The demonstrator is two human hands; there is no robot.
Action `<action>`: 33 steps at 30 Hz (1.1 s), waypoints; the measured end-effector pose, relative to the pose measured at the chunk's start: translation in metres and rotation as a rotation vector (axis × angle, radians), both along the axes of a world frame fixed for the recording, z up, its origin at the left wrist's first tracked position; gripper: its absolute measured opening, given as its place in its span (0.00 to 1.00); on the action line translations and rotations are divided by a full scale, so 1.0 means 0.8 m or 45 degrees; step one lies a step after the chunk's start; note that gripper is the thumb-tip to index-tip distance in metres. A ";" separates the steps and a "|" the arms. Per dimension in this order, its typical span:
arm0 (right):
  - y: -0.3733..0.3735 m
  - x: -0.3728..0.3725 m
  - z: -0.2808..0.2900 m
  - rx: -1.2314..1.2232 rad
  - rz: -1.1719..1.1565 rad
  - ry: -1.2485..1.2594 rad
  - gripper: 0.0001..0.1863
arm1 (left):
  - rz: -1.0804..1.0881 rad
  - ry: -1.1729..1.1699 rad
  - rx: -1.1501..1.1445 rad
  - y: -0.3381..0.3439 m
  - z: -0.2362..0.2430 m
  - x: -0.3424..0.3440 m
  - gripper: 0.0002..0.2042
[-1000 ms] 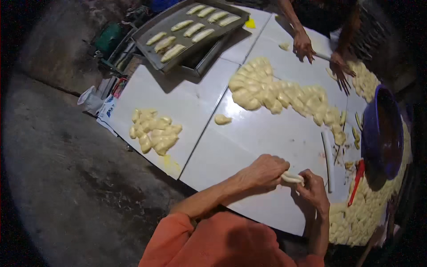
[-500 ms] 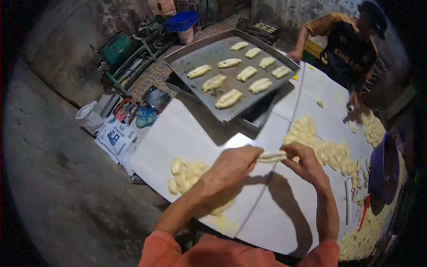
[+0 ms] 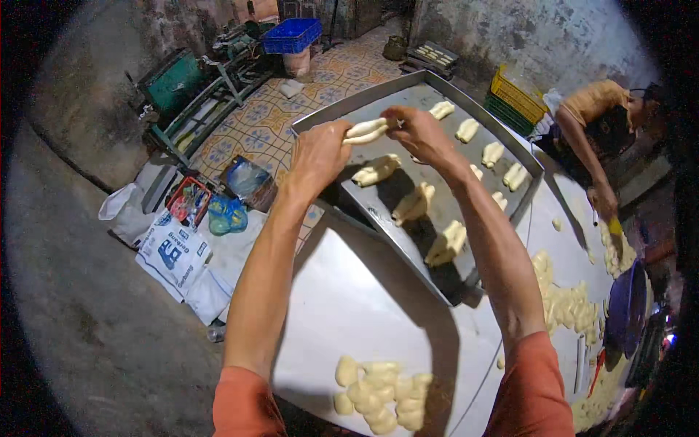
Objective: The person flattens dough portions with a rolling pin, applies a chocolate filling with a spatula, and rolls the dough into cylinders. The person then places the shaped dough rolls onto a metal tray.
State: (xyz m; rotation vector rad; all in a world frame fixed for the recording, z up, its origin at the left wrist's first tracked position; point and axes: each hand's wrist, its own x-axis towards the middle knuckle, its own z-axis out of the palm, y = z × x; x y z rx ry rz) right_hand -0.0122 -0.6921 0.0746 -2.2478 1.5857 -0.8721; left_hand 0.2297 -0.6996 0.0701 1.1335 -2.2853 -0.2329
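Dough (image 3: 365, 132) is pinched by your left hand (image 3: 318, 154) and right hand (image 3: 420, 137); below, tray (image 3: 422, 95) has shaped pieces (image 3: 446, 243); nearer you, unshaped lumps (image 3: 375, 397).

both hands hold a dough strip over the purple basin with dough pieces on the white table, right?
Not the purple basin: the head view shows the left hand and right hand holding the dough strip over the metal tray. Dough pieces do lie on the white table.

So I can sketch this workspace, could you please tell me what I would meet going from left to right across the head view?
Printed white sack, blue plastic bag, left hand, dough piece held by both hands, right hand, yellow crate, purple basin.
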 end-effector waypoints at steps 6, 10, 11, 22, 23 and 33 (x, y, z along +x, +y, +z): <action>-0.073 0.020 -0.087 -0.043 -0.025 0.218 0.26 | 0.121 -0.621 0.196 -0.059 -0.039 -0.007 0.12; -0.086 0.020 -0.109 -0.100 -0.014 0.251 0.26 | 0.095 -0.317 0.083 -0.078 -0.055 -0.011 0.12; -0.094 0.018 -0.114 -0.115 0.058 0.240 0.25 | 0.092 -0.316 0.088 -0.083 -0.061 -0.010 0.12; -0.078 0.013 -0.098 -0.183 0.071 0.263 0.25 | 0.041 -0.476 0.082 -0.083 -0.054 -0.009 0.18; -0.069 0.001 -0.097 -0.176 0.049 0.273 0.25 | 0.017 -0.467 0.083 -0.075 -0.047 -0.008 0.18; 0.027 -0.091 -0.090 0.074 -0.252 0.491 0.19 | 0.038 -0.146 0.001 0.008 -0.032 0.073 0.31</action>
